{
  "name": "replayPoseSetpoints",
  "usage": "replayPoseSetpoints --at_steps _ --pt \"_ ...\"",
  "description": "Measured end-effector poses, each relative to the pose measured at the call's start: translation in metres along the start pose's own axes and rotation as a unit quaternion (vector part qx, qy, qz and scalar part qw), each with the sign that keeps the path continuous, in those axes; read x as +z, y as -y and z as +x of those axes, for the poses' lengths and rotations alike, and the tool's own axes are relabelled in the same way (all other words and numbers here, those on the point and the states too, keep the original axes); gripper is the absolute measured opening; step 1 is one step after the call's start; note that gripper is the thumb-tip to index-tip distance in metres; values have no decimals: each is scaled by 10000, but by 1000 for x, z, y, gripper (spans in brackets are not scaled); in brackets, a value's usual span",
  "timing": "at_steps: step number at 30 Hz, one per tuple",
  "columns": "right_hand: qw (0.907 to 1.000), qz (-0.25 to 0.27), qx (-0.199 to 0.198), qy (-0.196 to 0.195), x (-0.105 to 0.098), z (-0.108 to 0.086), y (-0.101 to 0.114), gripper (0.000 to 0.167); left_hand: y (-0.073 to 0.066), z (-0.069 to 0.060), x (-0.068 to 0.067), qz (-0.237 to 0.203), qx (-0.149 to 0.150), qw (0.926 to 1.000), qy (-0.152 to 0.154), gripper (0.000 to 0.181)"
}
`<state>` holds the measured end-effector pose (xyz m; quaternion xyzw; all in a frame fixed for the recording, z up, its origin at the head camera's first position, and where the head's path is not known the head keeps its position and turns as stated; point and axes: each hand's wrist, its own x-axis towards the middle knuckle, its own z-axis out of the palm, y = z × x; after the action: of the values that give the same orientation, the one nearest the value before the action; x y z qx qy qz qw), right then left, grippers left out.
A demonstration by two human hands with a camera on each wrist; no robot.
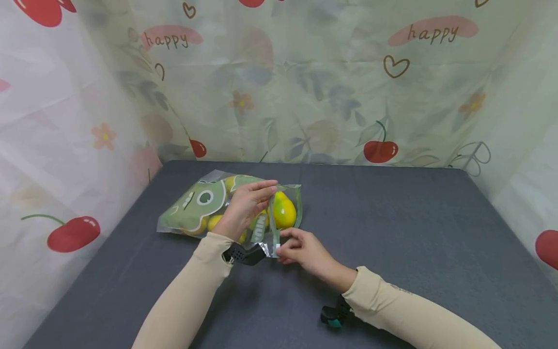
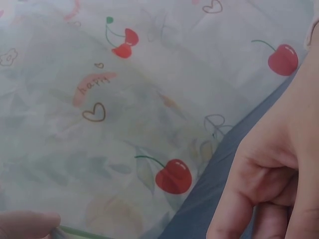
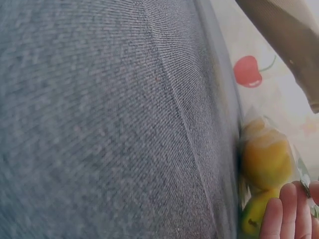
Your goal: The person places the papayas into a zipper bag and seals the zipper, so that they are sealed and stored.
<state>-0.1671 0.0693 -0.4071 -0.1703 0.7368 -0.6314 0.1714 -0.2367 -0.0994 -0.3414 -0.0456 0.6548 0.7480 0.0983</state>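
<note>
A clear plastic zipper bag (image 1: 193, 201) with a green cartoon face lies on the dark table, its open end to the right. Through the plastic show several yellow fruits (image 1: 284, 211), some greenish in the right wrist view. Over the bag's mouth reaches my left hand (image 1: 246, 206), holding the far part of its rim; a finger of it touches a green edge (image 2: 75, 232). My right hand (image 1: 307, 252) pinches the near corner of the mouth, where a small white piece shows. In the right wrist view its fingers (image 3: 288, 214) are beside the fruit. The left thumb is hidden in the head view.
The dark cloth-covered table (image 1: 392, 218) extends to the right of the bag. Printed curtains (image 1: 305, 82) with cherries and hearts stand behind it and on both sides. Each wrist carries a black camera (image 1: 248, 253).
</note>
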Motion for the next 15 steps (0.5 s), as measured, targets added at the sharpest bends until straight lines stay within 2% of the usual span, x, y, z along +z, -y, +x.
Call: replayPoseSetpoints --at_steps 3,9,15 --pt "9999 -78 70 16 -2 0 -1 40 0 0 -1 43 -28 9999 101 38" --pt "9998 -72 138 123 -2 -1 -1 42 -3 -4 -11 507 70 9978 429 41" --pt "9999 -46 101 79 -4 -1 -1 42 -10 -20 -23 1074 379 9930 314 39"
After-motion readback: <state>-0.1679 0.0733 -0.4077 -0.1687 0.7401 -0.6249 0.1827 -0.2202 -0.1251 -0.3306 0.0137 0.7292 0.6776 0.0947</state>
